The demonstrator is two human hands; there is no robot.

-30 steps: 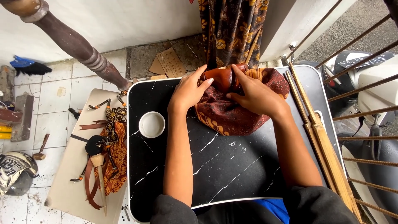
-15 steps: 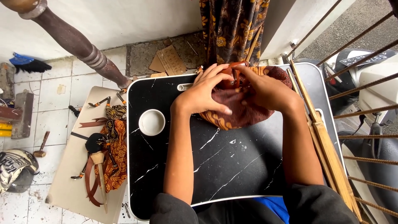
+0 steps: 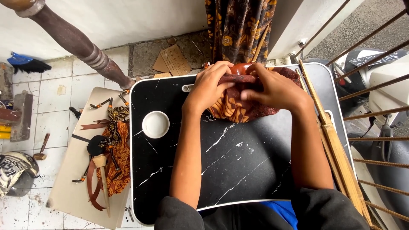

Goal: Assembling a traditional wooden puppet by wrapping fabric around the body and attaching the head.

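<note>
Batik cloth (image 3: pixel 238 108) bunched under left hand (image 3: pixel 211 85) and right hand (image 3: pixel 275 87), fingers curled.

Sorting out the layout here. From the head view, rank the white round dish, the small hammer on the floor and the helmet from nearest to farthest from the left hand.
From the left hand:
1. White round dish, on the black marble-patterned tray to the hand's left.
2. Small hammer, on the tiled floor, farther left.
3. Helmet, at the picture's left edge, lowest.

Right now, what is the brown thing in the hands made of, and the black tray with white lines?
The patterned wrap looks like soft printed cloth: it folds and bunches under the left hand and right hand. The round red-brown piece shines, maybe varnished wood. The black tray looks smooth, probably marble-print plastic.
</note>
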